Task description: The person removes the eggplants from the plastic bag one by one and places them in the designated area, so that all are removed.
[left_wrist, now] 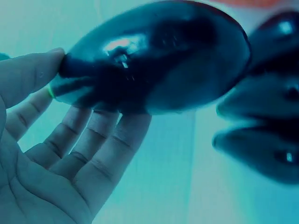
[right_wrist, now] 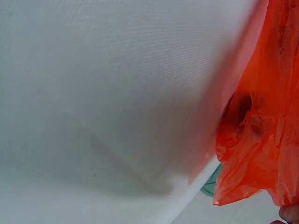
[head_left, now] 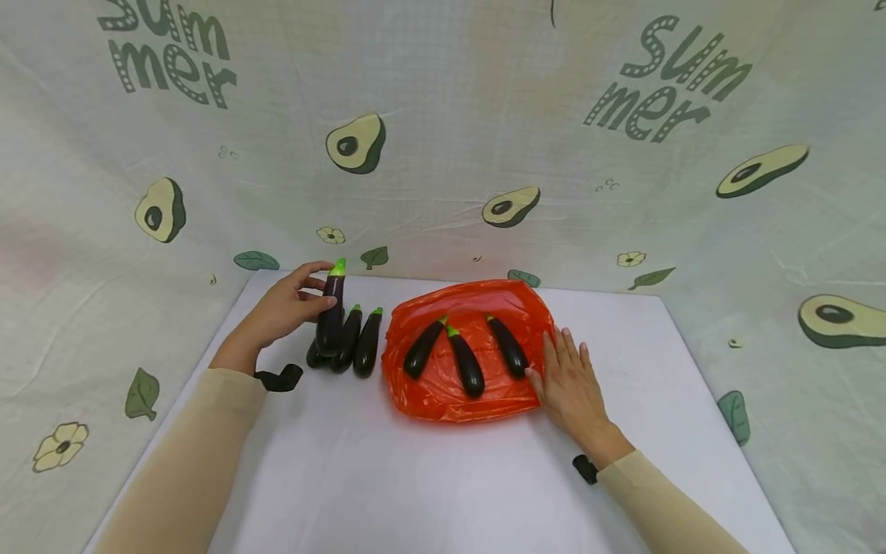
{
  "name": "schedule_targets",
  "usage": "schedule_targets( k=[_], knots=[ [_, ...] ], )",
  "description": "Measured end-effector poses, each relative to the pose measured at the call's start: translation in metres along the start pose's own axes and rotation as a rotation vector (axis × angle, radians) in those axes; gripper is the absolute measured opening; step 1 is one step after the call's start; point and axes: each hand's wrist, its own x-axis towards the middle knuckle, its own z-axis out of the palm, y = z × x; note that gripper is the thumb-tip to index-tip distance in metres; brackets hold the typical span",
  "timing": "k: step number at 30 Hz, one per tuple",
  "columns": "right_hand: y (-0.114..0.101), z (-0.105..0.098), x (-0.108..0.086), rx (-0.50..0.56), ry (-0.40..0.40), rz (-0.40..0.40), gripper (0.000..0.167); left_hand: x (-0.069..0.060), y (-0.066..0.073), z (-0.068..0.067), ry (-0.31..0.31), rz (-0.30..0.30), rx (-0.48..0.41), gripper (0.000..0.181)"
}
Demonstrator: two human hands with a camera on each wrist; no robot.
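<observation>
My left hand (head_left: 282, 309) grips a dark purple eggplant (head_left: 330, 317) with a green cap, thumb on one side and fingers on the other. It is upright in the head view, above several more eggplants (head_left: 369, 348) lying on the left of the table. The left wrist view shows the held eggplant (left_wrist: 154, 60) close up, apart from the others. A red plastic bag (head_left: 432, 404) lies spread in the middle, with three eggplants (head_left: 466, 363) on it. My right hand (head_left: 573, 388), fingers extended, touches the bag's right edge. In the right wrist view, the crumpled bag (right_wrist: 257, 158) hides most of that hand.
Everything lies on a white table (head_left: 332, 477). A pale cloth (head_left: 429, 154) printed with avocados, leaves and lettering hangs behind and at both sides. Dark straps (head_left: 280, 378) show at both wrists.
</observation>
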Motion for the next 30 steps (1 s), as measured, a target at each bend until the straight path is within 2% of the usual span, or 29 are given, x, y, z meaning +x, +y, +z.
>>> schedule_targets(
  k=[5, 10, 16, 23, 30],
  knots=[
    [0.0, 0.0, 0.0, -0.006, -0.002, 0.001, 0.077, 0.0, -0.017, -0.012, -0.008, -0.039, 0.046, 0.066],
    [0.0, -0.001, 0.0, -0.004, -0.008, 0.007, 0.078, 0.002, -0.029, -0.019, -0.004, -0.046, 0.064, 0.067],
    [0.0, -0.001, 0.0, -0.007, -0.001, 0.01, 0.077, 0.004, -0.042, -0.025, -0.009, -0.054, 0.054, 0.067],
    [0.0, -0.001, -0.002, -0.009, 0.003, 0.012, 0.078, 0.011, -0.068, -0.031, -0.014, -0.1, 0.042, 0.067],
    [0.001, -0.002, -0.001, -0.013, 0.002, 0.016, 0.078, 0.012, -0.085, -0.031, -0.038, -0.11, 0.035, 0.069]
  ],
)
